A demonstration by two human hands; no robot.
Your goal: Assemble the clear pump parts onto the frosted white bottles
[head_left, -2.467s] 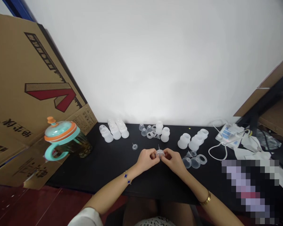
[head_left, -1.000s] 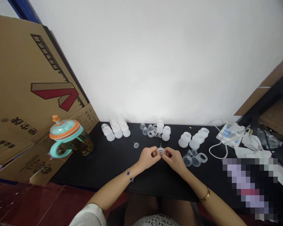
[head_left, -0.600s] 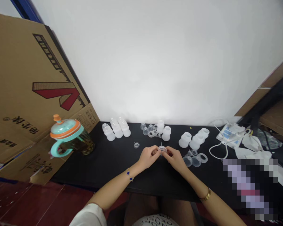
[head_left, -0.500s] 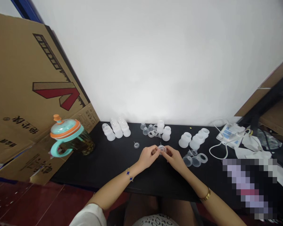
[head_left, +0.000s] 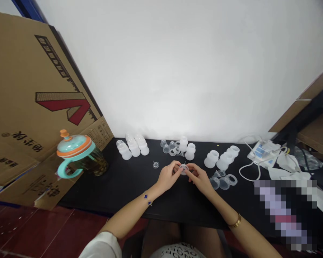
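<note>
Between my left hand (head_left: 169, 176) and my right hand (head_left: 198, 177) is a small clear round part (head_left: 183, 169) with a thin stem pointing up, pinched by the fingers of both. A similar clear part (head_left: 155, 165) lies on the black table (head_left: 118, 193) to the left. Behind my hands are clear domed pieces (head_left: 166, 148), rings and two white bottles (head_left: 190, 152). Right of my right hand lie more clear domes and a ring (head_left: 232, 180), with several open white bottles (head_left: 211, 159) behind them.
Three bottles with clear tops (head_left: 135, 148) stand at the back left. A teal and orange lidded jug (head_left: 75, 156) stands by a large cardboard box (head_left: 21, 79). White cables and a white device (head_left: 263, 153) lie on the right, near a pixelated area.
The view has shifted slightly. Fingers of both hands have moved a little around the clear round part, which stays between them.
</note>
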